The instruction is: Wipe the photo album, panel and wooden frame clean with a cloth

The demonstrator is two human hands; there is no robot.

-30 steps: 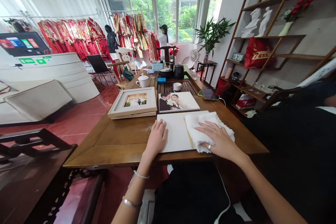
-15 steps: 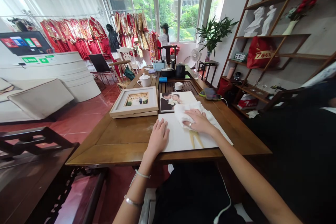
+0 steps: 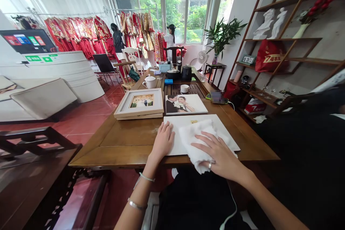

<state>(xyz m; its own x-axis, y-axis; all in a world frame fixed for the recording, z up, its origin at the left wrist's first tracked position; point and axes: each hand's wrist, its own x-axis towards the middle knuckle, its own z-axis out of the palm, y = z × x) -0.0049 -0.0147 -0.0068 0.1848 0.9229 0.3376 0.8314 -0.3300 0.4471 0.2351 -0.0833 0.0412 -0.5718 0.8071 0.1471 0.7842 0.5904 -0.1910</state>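
Observation:
A white board (image 3: 176, 146) lies flat at the near edge of the wooden table, with a yellowish mark showing near its far edge. My left hand (image 3: 164, 139) rests flat on the board's left side, fingers stretched out, holding nothing. Under my right hand (image 3: 215, 151) is a crumpled white cloth (image 3: 198, 133), pressed on the board and hanging over the near edge. The fingers of that hand are spread over the cloth, with the thumb at its near side. Just beyond lies a photo panel (image 3: 185, 104) of a couple.
Stacked picture frames (image 3: 138, 102) sit at the left of the table (image 3: 129, 147). Farther back are a lidded white mug (image 3: 149, 81), a small white cup (image 3: 184, 88) and a tea tray (image 3: 198, 88). A phone (image 3: 217, 97) with a cable lies at the right. Two people stand by clothes racks.
My right hand has drawn the cloth toward me, from the far part of the board to its near edge. The photo panel is now uncovered. My left hand has stayed in place.

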